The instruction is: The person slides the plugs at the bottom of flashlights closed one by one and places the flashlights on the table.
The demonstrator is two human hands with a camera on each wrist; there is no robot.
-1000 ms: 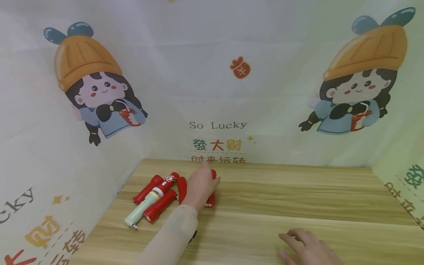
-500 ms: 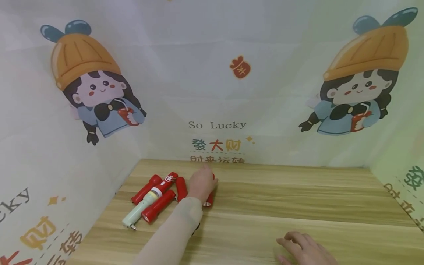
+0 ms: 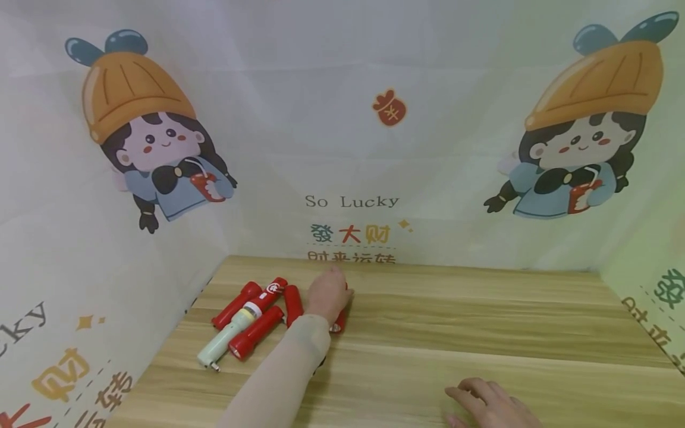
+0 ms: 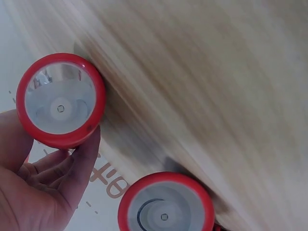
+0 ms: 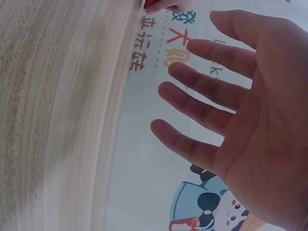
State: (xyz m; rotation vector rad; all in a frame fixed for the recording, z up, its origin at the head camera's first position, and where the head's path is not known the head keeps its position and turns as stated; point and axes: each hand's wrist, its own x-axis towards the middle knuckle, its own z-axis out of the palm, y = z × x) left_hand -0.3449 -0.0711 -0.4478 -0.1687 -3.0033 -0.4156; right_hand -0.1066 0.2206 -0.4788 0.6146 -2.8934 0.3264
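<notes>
In the head view my left hand (image 3: pixel 328 295) reaches to the back of the table and grips a red flashlight (image 3: pixel 339 324), mostly hidden under it. The left wrist view shows fingers and thumb around that flashlight (image 4: pixel 61 103), its round lens facing the camera. A second red flashlight (image 4: pixel 166 204) shows its lens beside it; in the head view a red flashlight (image 3: pixel 292 303) lies just left of the hand. My right hand (image 3: pixel 491 404) is low over the table's front right, fingers loosely spread, holding nothing; the right wrist view shows its bare palm (image 5: pixel 269 125).
Left of the hand, two red flashlights (image 3: pixel 236 306) (image 3: pixel 255 334) lie slantwise on the wooden table (image 3: pixel 455 315). Between them is a pale green and red item (image 3: pixel 218 348) with a white mark and a metal clip. A printed cloth (image 3: pixel 449 178) walls the back and sides.
My left hand and the flashlight in it have shifted very slightly at the same spot, uncovering a bit more of the neighbouring flashlight. The right hand has drifted slightly toward me.
</notes>
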